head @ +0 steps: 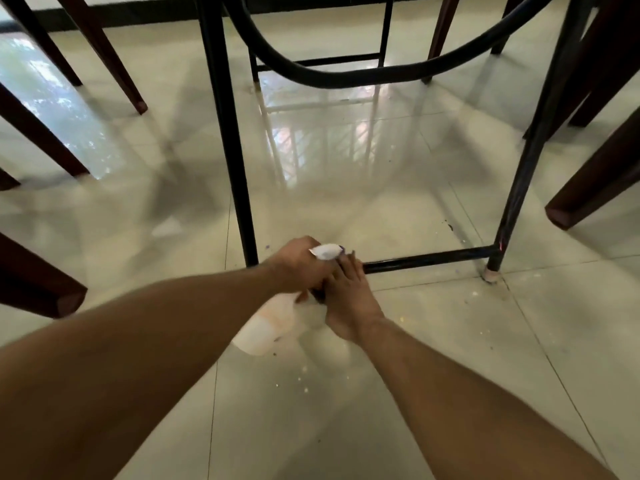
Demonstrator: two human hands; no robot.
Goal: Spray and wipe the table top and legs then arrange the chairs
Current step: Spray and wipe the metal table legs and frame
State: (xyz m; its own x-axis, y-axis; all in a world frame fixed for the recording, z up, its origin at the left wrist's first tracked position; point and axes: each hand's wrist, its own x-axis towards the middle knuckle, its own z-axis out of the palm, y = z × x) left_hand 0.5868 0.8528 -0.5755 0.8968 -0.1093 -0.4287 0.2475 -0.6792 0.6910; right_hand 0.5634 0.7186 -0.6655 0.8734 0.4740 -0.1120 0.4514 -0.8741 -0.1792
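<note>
A left hand [300, 268] grips the neck of a translucent plastic spray bottle with a white spray head [326, 252], fingers curled round it. The bottle's pale body [265, 327] tilts down and towards the near left, just above the glossy cream tiled floor [346, 427]. The right hand [349, 299] lies against the left one, its fingers fairly straight and reaching to the near end of the low black metal crossbar [429, 259]. Something dark sits under its palm, so I cannot tell whether it has hold of anything.

The crossbar joins the left black metal table leg [228, 133], just left of the hands, to the right black table leg [530, 150]. A curved black metal brace [346, 77] sweeps between them further off. Dark brown wooden chair legs stand at the left [104, 53] and at the right [588, 188]. Small pale specks [304, 379] dot the tiles near the arms.
</note>
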